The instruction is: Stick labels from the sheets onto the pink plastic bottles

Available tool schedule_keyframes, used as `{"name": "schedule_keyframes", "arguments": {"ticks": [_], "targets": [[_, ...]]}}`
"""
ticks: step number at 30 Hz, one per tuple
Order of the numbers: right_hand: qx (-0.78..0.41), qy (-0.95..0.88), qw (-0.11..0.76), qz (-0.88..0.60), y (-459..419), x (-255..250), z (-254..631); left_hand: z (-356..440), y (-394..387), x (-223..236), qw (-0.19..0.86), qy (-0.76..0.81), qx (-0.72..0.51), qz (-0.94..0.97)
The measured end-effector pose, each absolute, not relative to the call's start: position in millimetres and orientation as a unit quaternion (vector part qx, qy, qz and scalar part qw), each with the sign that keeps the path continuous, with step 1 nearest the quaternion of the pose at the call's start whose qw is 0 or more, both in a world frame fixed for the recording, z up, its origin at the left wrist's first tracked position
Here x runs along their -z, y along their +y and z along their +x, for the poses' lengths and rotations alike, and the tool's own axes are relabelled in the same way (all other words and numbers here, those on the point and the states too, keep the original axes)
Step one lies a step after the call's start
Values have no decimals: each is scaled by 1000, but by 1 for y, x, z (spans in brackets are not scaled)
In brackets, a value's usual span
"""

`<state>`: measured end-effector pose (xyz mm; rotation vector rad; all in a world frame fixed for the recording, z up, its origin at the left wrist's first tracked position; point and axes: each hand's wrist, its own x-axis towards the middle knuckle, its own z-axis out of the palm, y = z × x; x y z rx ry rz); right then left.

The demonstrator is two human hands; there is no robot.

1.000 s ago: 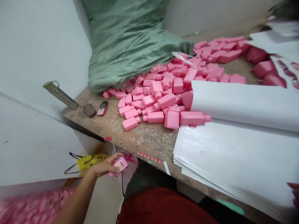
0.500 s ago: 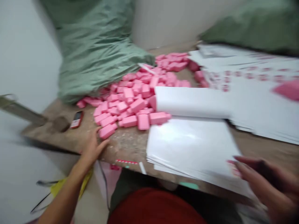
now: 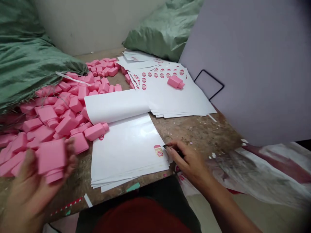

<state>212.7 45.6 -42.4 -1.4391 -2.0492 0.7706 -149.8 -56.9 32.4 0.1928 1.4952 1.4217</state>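
My left hand [image 3: 36, 184] is closed round a pink plastic bottle [image 3: 51, 157], its neck tilted down toward me. At the right edge of a stack of white label sheets [image 3: 126, 152], my right hand [image 3: 188, 160] pinches a small dark pointed tool [image 3: 166, 146], partly hidden by the fingers. Its tip is beside a printed label [image 3: 158, 150] near the sheet's lower right corner. The top sheet [image 3: 116, 105] is curled back. Another pink bottle [image 3: 96, 131] lies on the stack's left edge.
A heap of pink bottles [image 3: 65, 106] spills from a green sack [image 3: 36, 61] at the left. Behind are more label sheets [image 3: 184, 100], with a single bottle [image 3: 175, 82] on top. A second green sack [image 3: 165, 32] and a pale panel [image 3: 252, 64] stand beyond.
My left hand has picked up a bottle from the table and raised it. My right hand is still at the label sheet's corner. The view has turned to the right.
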Motion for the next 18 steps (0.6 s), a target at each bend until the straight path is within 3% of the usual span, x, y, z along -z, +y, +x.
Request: {"name": "schedule_keyframes", "arguments": {"ticks": [3,6,11,18], "targets": [[-246,-774,241,-531,47,46,210,-89,-16,-22,569,590,-561,119],[-223,-782,235,-533,49,50,209,-34,2,-8,585,618,-417,320],[-213,-790,233,-525,52,55,211,8,10,15,404,533,-197,717],[-195,-802,244,-509,55,57,211,7,17,23,337,490,-85,800]]}}
